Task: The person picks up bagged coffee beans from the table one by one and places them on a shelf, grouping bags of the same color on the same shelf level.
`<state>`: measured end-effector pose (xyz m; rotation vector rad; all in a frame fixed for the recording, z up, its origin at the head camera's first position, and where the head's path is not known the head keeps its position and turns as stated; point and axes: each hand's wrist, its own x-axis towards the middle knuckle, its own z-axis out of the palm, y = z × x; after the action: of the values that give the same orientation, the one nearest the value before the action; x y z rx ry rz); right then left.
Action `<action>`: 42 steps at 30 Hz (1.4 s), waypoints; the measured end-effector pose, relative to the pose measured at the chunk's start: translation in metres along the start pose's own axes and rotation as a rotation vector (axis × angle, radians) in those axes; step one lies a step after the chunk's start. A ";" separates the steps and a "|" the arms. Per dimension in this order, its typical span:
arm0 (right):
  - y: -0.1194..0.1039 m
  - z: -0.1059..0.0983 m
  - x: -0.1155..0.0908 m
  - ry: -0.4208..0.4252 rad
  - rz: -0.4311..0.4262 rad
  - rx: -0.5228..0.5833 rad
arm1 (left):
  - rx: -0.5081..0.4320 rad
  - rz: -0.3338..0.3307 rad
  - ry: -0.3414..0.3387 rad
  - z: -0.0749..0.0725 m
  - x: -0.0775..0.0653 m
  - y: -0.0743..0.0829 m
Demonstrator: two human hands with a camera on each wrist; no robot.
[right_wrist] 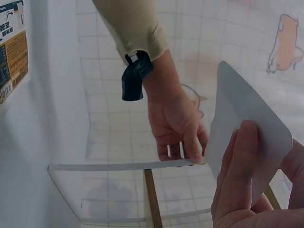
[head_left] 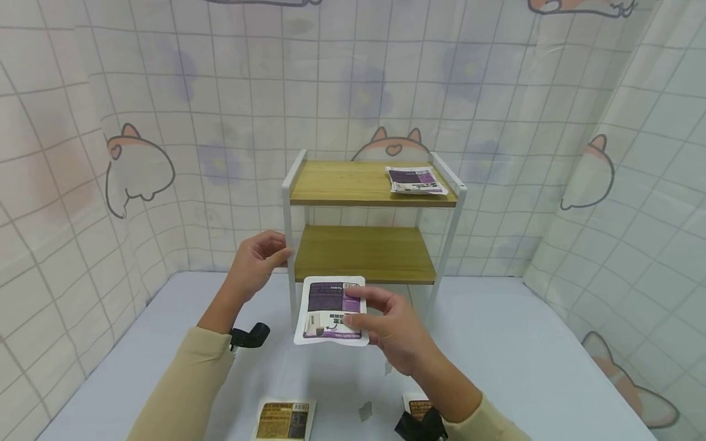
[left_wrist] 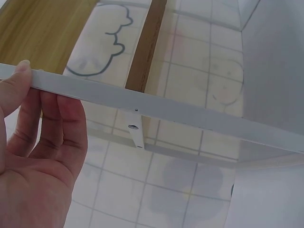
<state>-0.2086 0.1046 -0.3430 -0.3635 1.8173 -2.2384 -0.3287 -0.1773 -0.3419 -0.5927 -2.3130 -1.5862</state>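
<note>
My left hand (head_left: 258, 263) grips the white left post of a small two-tier shelf (head_left: 364, 254). The left wrist view shows its thumb on one side of the post (left_wrist: 104, 90) and the fingers curled round the other. In my right hand (head_left: 394, 327) is a flat purple-and-white sachet (head_left: 331, 312), pinched at its right edge in front of the lower wooden board. The sachet's plain white back (right_wrist: 247, 123) faces the right wrist camera, with fingers flat against it. Another purple-and-white sachet (head_left: 416, 180) lies at the right of the top board.
On the white table (head_left: 474, 349), a brown-and-white sachet (head_left: 284, 421) lies near the front. A second brown sachet (head_left: 417, 404) is partly hidden behind the right wrist's black camera strap. A grid-patterned curtain (head_left: 231, 104) with cartoon animals surrounds the table.
</note>
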 end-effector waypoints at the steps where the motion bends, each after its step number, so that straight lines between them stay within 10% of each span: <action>1: -0.002 0.000 0.000 0.002 -0.002 -0.004 | 0.001 0.000 0.000 0.000 0.000 0.000; 42: -0.067 0.008 0.007 -0.001 -0.076 -0.029 | -0.007 0.008 -0.009 -0.001 0.002 -0.001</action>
<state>-0.2141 0.1085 -0.2760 -0.4461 1.8674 -2.2622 -0.3315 -0.1783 -0.3417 -0.6110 -2.3094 -1.5920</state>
